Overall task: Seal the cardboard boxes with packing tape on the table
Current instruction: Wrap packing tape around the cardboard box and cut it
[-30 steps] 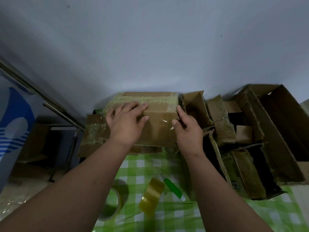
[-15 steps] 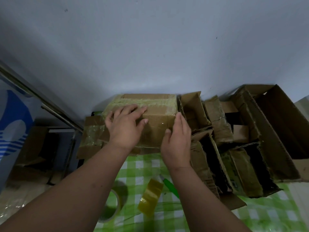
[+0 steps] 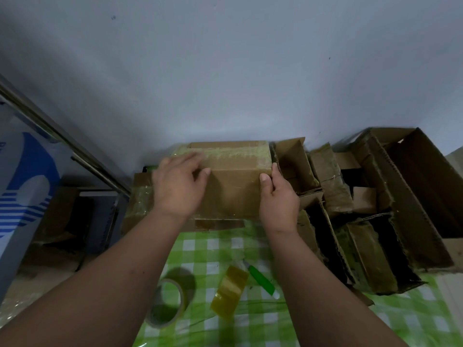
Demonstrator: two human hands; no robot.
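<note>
A closed brown cardboard box point(image 3: 233, 186) with glossy tape across its top stands at the back of the green checked table point(image 3: 220, 249), against the wall. My left hand point(image 3: 178, 186) lies on the box's top left part, fingers blurred and loosely bent. My right hand point(image 3: 278, 196) grips the box's right edge, thumb on the front face and fingers round the side. A roll of clear packing tape point(image 3: 165, 304) stands on the cloth between my forearms, and a yellowish roll point(image 3: 229, 291) lies beside it.
A green utility knife point(image 3: 260, 279) lies right of the yellowish roll. Several open, worn boxes point(image 3: 363, 259) crowd the right side, with a large open one point(image 3: 426, 184) behind. A taped flat carton point(image 3: 137, 201) sits under the box at left. A metal rail point(image 3: 62, 146) runs along the left.
My right hand has moved from the box's front face to its right edge and taken hold there. My left hand has slid a little to the left along the top.
</note>
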